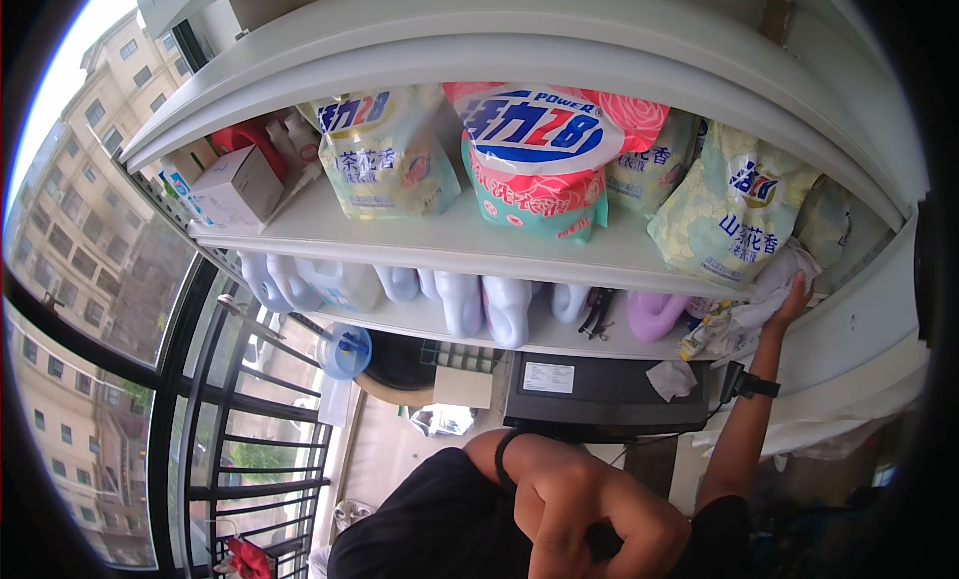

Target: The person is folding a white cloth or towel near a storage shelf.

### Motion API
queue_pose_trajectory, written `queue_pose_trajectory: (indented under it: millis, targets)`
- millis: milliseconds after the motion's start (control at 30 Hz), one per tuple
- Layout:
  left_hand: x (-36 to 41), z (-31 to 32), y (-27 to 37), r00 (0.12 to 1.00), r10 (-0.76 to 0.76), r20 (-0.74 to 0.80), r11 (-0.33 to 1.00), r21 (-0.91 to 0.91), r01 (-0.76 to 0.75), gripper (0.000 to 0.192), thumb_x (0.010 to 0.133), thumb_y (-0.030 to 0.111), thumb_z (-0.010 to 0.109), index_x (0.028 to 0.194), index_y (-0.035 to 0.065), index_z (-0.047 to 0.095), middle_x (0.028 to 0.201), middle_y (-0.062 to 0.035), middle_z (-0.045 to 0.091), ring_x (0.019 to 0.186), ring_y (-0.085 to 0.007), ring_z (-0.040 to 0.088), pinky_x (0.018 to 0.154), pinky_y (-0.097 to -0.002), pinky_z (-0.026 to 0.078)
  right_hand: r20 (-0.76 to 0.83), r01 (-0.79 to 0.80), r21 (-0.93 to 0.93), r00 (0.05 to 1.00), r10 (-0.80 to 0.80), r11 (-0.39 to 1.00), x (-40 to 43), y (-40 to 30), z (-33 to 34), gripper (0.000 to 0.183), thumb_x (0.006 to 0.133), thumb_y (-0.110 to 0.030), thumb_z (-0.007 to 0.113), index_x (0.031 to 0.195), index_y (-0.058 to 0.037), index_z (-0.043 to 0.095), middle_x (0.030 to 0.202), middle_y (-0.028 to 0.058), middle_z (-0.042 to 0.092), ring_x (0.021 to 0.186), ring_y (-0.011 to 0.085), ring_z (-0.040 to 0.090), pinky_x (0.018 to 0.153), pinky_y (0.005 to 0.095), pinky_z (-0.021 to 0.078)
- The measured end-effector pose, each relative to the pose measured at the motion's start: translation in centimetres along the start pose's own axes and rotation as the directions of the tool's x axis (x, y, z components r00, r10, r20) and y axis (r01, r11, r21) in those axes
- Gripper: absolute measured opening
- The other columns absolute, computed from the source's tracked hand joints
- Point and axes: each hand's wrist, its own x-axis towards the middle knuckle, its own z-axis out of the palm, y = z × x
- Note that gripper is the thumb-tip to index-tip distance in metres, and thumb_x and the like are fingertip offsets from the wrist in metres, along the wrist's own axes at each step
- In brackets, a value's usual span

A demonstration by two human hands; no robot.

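Observation:
My right hand (793, 300) is at the right end of a white shelf unit, its fingers on a crumpled white cloth (775, 279). The cloth presses against the shelf edge, just below a pale yellow-green laundry detergent pouch (742, 212). Beneath the cloth hangs a crumpled yellow-and-white patterned piece (704, 329); I cannot tell whether they are joined. Close to the camera, my left hand (599, 496) is bent over in front of my body with its fingers curled. Its fingertips are cut off by the lower edge, so whatever they may hold is hidden.
On the upper shelf (419, 238) stand a red-and-green detergent pouch (536, 159), another pale pouch (386, 159) and a white box (236, 185). Pale blue bottles (457, 302) and a purple bottle (655, 313) line the lower shelf. Below is a dark appliance (607, 392); barred windows (262, 429) stand left.

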Motion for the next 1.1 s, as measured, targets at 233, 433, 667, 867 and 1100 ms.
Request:
queue_pose_trajectory:
  millis: [233,433,667,867,1100]
  targets:
    - [0.3,-1.2,1.5,0.993,-0.080,0.084,0.997,0.012,0.080,0.017,0.085,0.020,0.066,0.101,0.0206,0.071,0.088,-0.0047,0.051,0.060,-0.0153,0.044,0.052,-0.0280,0.038,-0.007,-0.016,-0.012,1.000,0.016,1.000,0.4,0.2,-0.4,0.063,0.084,-0.032,0.062,0.128,0.0043,0.035,0.122,0.0192,0.046,0.107,0.0261,0.050,0.093,0.0363,0.0409]
    - [-0.6,-4.0,5.3,0.879,0.145,-0.454,0.885,0.457,0.090,0.022,0.079,0.035,0.071,0.089,0.0233,0.056,0.083,0.0066,0.037,0.068,-0.0068,0.038,0.062,-0.0225,0.035,0.017,0.000,-0.035,1.000,0.001,0.999,-0.3,-0.4,0.1,0.062,0.084,-0.030,0.061,0.127,0.0068,0.035,0.119,0.0194,0.048,0.105,0.0256,0.051,0.092,0.0357,0.0414]
    - [-0.7,-5.3,6.4,0.789,0.144,-0.597,0.904,0.404,0.141,0.014,0.087,0.033,0.059,0.097,0.0238,0.063,0.079,0.0088,0.038,0.065,-0.0055,0.037,0.058,-0.0217,0.034,-0.037,-0.022,-0.051,0.999,0.020,0.998,-0.1,-0.9,0.9,0.065,0.084,-0.031,0.062,0.127,0.0076,0.034,0.121,0.0195,0.047,0.107,0.0256,0.050,0.094,0.0347,0.0400]
    - [-0.6,-5.2,6.3,0.834,0.095,-0.544,0.906,0.394,0.153,0.020,0.090,0.034,0.055,0.107,0.0280,0.064,0.080,0.0094,0.039,0.065,-0.0053,0.037,0.058,-0.0204,0.033,-0.047,0.054,-0.054,0.997,-0.057,0.997,-0.2,-1.1,0.5,0.054,0.086,-0.028,0.059,0.122,0.0073,0.040,0.118,0.0175,0.050,0.106,0.0231,0.051,0.095,0.0337,0.0395]
    - [-0.6,-4.9,6.7,0.827,0.126,-0.547,0.828,0.517,0.216,0.022,0.085,0.039,0.058,0.106,0.0385,0.065,0.080,0.0104,0.041,0.063,-0.0066,0.038,0.055,-0.0204,0.034,-0.053,0.045,-0.024,0.998,-0.046,0.999,-0.6,-1.8,1.4,0.054,0.086,-0.028,0.058,0.123,0.0082,0.042,0.118,0.0169,0.050,0.106,0.0225,0.050,0.095,0.0331,0.0390]
